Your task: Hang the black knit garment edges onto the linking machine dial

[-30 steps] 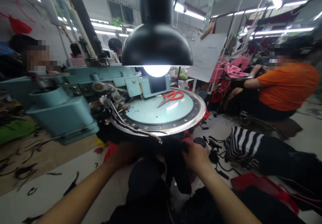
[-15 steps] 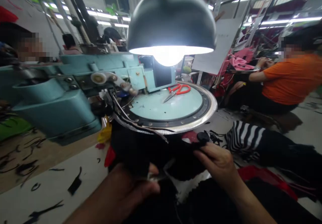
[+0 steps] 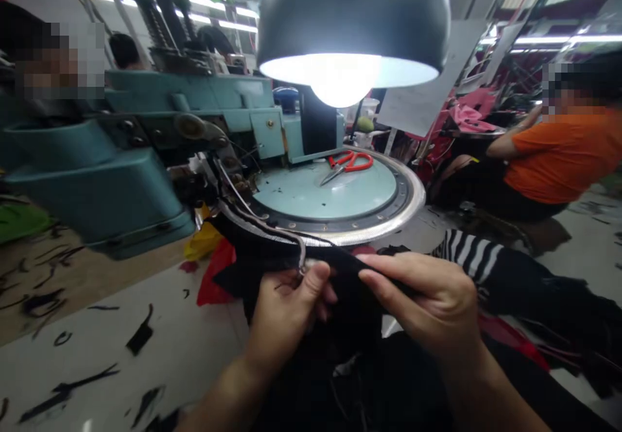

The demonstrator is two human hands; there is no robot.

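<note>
Black fabric (image 3: pixel 340 270) hangs at the near rim of a round machine dial (image 3: pixel 408 208) edged with fine metal teeth. My left hand (image 3: pixel 291 299) is closed, thumb against fingers, on the fabric's edge just below the rim, where a pale strip ends. To its right, my right hand (image 3: pixel 427 289) pinches the same fabric between thumb and index finger. Scissors with red handles (image 3: pixel 357 161) lie on the pale green plate in the middle of the dial.
A lit lamp (image 3: pixel 352 24) hangs low over the dial. Green machine housing (image 3: pixel 97 192) stands at the left. A person in an orange shirt (image 3: pixel 564 153) sits at the right, near striped fabric (image 3: pixel 471 254). Black scraps litter the floor.
My left hand has risen to the dial's near edge and now grips the fabric there. My right hand has come slightly up, nearer to it. The view has shifted a little.
</note>
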